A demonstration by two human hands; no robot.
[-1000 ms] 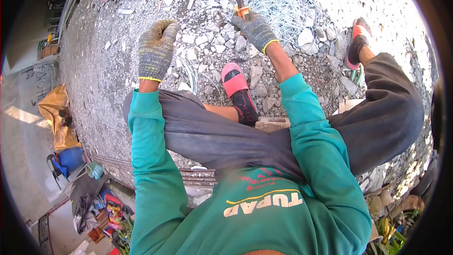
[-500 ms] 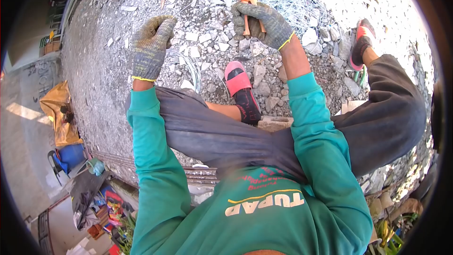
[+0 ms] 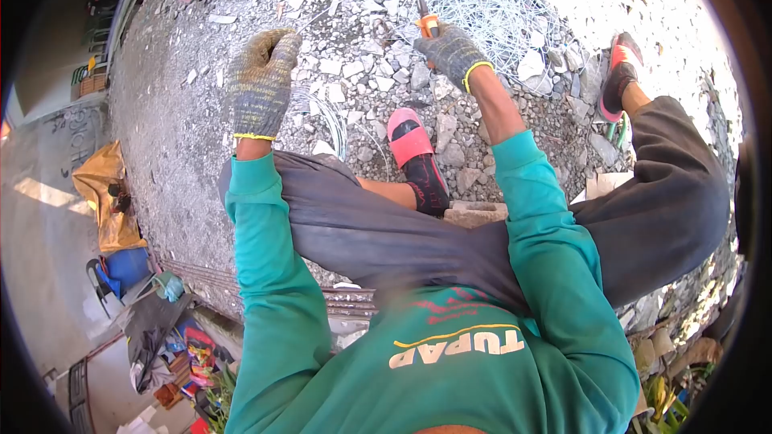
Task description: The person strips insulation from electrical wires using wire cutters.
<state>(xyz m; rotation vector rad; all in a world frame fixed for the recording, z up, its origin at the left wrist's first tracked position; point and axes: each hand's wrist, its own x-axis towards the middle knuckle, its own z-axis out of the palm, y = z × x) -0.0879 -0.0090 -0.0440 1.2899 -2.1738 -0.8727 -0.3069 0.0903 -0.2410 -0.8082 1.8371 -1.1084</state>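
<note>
My left hand (image 3: 262, 84), in a grey knitted work glove with a yellow cuff, is closed in a pinch above the gravel. A thin wire (image 3: 316, 19) appears to run up and right from its fingertips. My right hand (image 3: 455, 52), gloved alike, is wrapped round a pair of pliers (image 3: 426, 22) with orange handles and dark jaws pointing away from me. Most of the handles are hidden in the glove. Just beyond the right hand lies a tangled heap of thin pale wire (image 3: 503, 16). A loose coil of wire (image 3: 331, 130) rests below and right of my left hand.
Broken stones and rubble (image 3: 354, 68) cover the ground. My foot in a red slide sandal (image 3: 411, 143) is between my arms; the other shoe (image 3: 622, 64) is at right. At left are a yellow-brown sack (image 3: 100, 197) and a blue container (image 3: 127, 267).
The pliers' handles were spread apart in my right hand and are now closed together in the grip. That hand has turned and moved slightly right. My left hand stays nearly in place.
</note>
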